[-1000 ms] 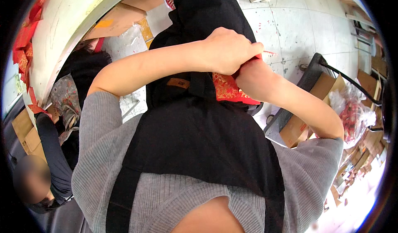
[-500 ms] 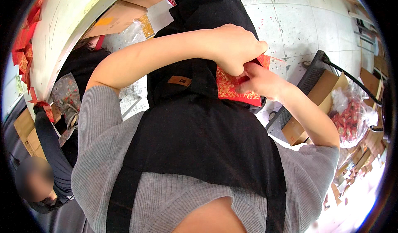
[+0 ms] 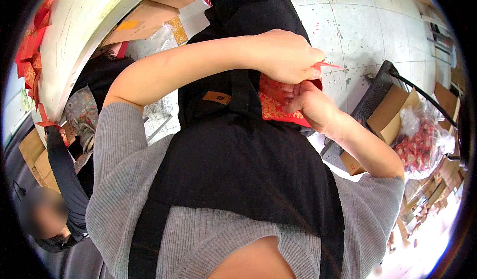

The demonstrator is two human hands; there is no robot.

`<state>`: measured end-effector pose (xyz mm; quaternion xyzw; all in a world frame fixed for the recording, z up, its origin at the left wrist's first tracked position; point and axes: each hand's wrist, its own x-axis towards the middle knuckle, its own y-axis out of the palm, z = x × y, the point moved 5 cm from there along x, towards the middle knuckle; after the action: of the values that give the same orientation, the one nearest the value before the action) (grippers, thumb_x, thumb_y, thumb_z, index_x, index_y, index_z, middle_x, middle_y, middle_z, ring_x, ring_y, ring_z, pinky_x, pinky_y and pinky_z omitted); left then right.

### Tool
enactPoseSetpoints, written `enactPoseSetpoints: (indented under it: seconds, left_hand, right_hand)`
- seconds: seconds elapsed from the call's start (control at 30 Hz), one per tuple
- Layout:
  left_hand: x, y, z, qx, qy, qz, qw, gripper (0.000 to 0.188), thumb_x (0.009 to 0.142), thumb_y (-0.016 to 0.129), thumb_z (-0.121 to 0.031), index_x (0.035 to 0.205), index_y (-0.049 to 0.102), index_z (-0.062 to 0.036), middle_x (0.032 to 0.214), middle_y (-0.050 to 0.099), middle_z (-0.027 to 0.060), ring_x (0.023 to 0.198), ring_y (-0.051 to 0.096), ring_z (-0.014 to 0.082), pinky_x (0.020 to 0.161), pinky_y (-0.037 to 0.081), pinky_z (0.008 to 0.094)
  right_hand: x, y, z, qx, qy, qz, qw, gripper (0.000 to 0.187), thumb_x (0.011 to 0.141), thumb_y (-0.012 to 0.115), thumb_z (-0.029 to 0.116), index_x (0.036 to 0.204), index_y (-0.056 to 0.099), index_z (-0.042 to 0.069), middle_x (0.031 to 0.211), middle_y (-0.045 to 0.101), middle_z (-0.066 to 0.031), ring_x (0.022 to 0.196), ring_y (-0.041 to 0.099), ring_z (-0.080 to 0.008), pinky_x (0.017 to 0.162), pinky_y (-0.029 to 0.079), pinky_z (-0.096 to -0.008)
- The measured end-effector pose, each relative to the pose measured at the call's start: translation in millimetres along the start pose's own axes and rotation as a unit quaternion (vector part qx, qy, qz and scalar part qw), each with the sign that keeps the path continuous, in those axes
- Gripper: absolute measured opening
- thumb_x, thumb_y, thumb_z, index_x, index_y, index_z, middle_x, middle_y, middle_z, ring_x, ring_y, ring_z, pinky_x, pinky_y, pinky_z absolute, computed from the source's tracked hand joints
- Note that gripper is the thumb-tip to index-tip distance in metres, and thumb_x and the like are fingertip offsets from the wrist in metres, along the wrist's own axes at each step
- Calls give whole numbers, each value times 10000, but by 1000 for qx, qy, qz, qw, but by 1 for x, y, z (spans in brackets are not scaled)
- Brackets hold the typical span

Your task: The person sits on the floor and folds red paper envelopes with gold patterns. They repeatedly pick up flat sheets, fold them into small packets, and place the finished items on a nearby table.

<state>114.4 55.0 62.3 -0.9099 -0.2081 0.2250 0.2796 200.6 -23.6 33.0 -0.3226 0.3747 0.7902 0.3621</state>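
Note:
Red paper (image 3: 281,111) with a gold pattern lies over my lap, on the black apron. My left hand (image 3: 290,56) is closed above its far part. A thin red pointed strip (image 3: 329,65) sticks out past the left thumb and forefinger; I cannot tell whether it belongs to the same paper. Just nearer, my right hand (image 3: 316,105) has its fingers bent over the paper, the thumb close to the forefinger, gripping it. The two hands nearly touch, and they hide part of the paper between them.
On the left is a pale tabletop (image 3: 82,15) with red paper pieces (image 3: 31,55) along its far side. A co-worker (image 3: 67,179) sits there, a hand at red paper. Cardboard boxes (image 3: 144,23) stand beyond. At right are a black trolley (image 3: 377,92), an open carton (image 3: 392,112) and a clear bag of red items (image 3: 422,145).
My right hand has turned and its fingers have shifted on the paper. The left thumb has lowered, and the red strip now points out more plainly beside it.

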Motion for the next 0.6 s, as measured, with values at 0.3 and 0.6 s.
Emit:
enactPoseSetpoints:
  seconds: [0.3,0.6]
  left_hand:
    - [-6,-5,-3,-97,79,15,992,354,978,441,-310,1207,620,-109,871,646,239,788,621,404,706,484,442]
    - [-24,6,-17,17,0,21,1000,437,942,492,-262,1361,486,-138,1189,619,171,938,649,341,809,523,431]
  right_hand:
    - [-17,13,0,-451,-173,64,873,458,703,505,-32,1160,531,-48,1068,576,-288,1072,530,-455,915,440,-486]
    - [-23,22,5,-571,-260,0,779,460,722,534,-66,1180,517,-27,1156,537,-248,1058,556,-409,871,477,-471]
